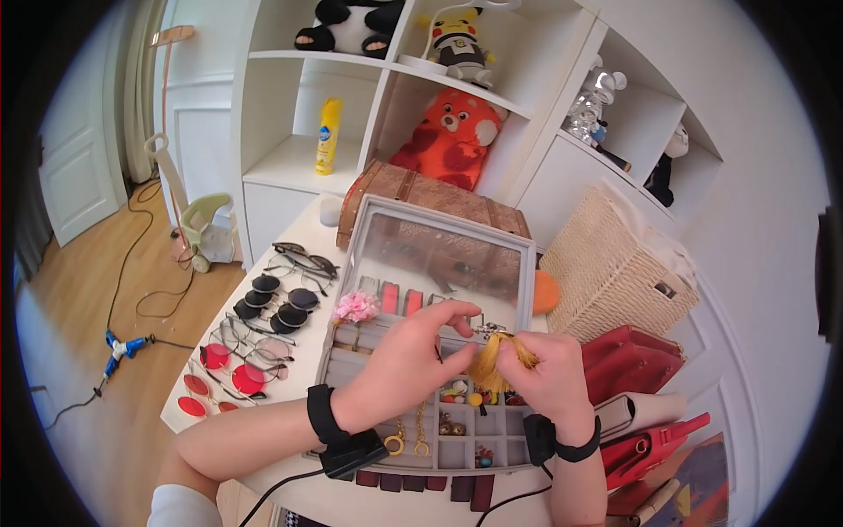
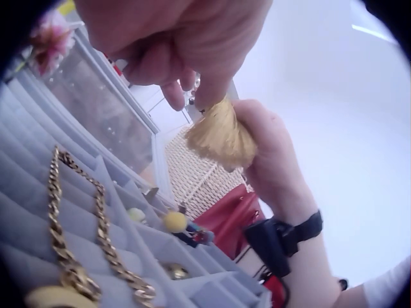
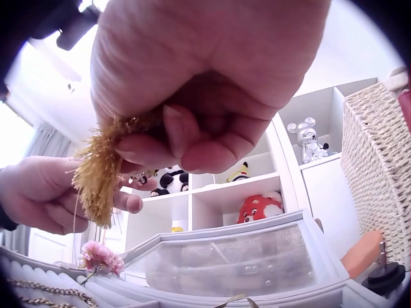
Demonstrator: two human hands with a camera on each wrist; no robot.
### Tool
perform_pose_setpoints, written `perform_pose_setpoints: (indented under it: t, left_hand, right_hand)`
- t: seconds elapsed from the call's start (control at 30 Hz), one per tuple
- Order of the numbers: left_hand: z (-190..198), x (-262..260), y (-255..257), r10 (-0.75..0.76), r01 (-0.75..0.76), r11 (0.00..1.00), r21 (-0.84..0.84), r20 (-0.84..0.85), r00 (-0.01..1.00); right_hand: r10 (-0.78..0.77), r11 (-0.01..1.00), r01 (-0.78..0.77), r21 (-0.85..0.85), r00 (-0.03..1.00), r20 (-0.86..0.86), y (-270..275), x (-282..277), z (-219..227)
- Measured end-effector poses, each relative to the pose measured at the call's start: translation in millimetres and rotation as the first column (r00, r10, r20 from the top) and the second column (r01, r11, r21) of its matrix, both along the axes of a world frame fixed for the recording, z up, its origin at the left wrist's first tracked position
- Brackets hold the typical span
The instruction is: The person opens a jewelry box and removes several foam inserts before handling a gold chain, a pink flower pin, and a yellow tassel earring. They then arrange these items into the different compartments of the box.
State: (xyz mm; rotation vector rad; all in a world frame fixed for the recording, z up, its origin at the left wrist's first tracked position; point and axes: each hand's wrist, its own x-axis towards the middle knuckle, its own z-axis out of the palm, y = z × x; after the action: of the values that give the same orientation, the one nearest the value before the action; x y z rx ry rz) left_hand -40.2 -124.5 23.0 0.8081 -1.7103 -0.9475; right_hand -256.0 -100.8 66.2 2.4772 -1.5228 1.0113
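A gold tassel (image 1: pixel 488 367) hangs from my right hand (image 1: pixel 546 373), which grips it between thumb and curled fingers above the jewelry box (image 1: pixel 360 347). In the right wrist view the strands of the tassel (image 3: pixel 99 179) fan out below the fingers. Small silver-coloured metal pieces (image 1: pixel 488 329) show at its top. My left hand (image 1: pixel 413 351) is beside them, index finger stretched out and thumb apart from it, fingertips close to the tassel. In the left wrist view a gold chain (image 2: pixel 58 218) lies on the padded rolls under that hand.
Several pairs of glasses (image 1: pixel 250 378) lie on the table at the left. Behind the box, its clear lid raised, stands a brown chest (image 1: pixel 413 189). A pink flower (image 1: pixel 356 306) sits at the box's left side. To the right are a woven basket (image 1: pixel 615 263) and red bags (image 1: pixel 628 369).
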Motion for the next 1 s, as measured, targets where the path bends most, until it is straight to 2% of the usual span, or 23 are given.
perform_pose_setpoints:
  t: [0.03, 0.1, 0.2, 0.43, 0.53, 0.6, 0.67, 0.7, 0.77, 0.8, 0.93, 1.0]
  left_hand:
    - [-1, 0, 1, 0.008, -0.008, 1.000, 0.008, -0.008, 1.000]
    - [-2, -2, 0, 0.135, -0.115, 0.960, -0.255, 0.065, 0.989]
    - [1, -3, 3, 0.199, -0.171, 0.937, -0.305, 0.062, 0.978]
    - [-4, -4, 3, 0.183, -0.159, 0.932, -0.326, 0.042, 0.982]
    - [3, 0, 3, 0.121, -0.108, 0.969, -0.222, 0.046, 0.992]
    - [11, 4, 4, -0.064, 0.064, 0.991, 0.117, -0.005, 0.998]
    - [5, 1, 0, -0.089, 0.097, 0.988, 0.121, -0.074, 0.993]
    - [4, 0, -2, -0.118, 0.136, 0.983, 0.122, -0.140, 0.983]
    - [6, 2, -2, -0.121, 0.138, 0.983, 0.122, -0.137, 0.983]
    - [8, 3, -2, -0.126, 0.141, 0.983, 0.121, -0.130, 0.984]
    - [13, 7, -3, -0.141, 0.149, 0.983, 0.103, -0.080, 0.987]
    - [13, 7, -4, -0.194, 0.213, 0.963, 0.167, -0.123, 0.973]
  right_hand:
    - [-0.013, 0.998, 0.009, 0.059, 0.998, 0.063, 2, 2, 0]
    - [-0.037, 0.993, 0.022, 0.117, 0.991, 0.127, 6, 5, 1]
    - [-0.061, 0.984, 0.033, 0.177, 0.986, 0.157, 12, 9, 5]
    - [-0.104, 0.939, 0.004, 0.345, 0.957, 0.270, 17, 7, 12]
    - [-0.114, 0.903, -0.040, 0.427, 0.937, 0.329, 15, -1, 14]
    - [-0.123, 0.876, -0.071, 0.476, 0.923, 0.365, 13, -8, 13]
    - [-0.102, 0.865, -0.168, 0.473, 0.863, 0.494, 5, -15, 5]
    - [-0.101, 0.865, -0.168, 0.473, 0.865, 0.492, 2, -19, 2]
    - [-0.094, 0.837, -0.279, 0.471, 0.775, 0.625, -2, -23, -3]
    - [-0.093, 0.839, -0.276, 0.470, 0.777, 0.623, -3, -24, -4]
    - [-0.128, 0.778, -0.384, 0.497, 0.678, 0.724, -7, -29, -6]
    - [-0.154, 0.762, -0.413, 0.498, 0.632, 0.760, -7, -32, -7]
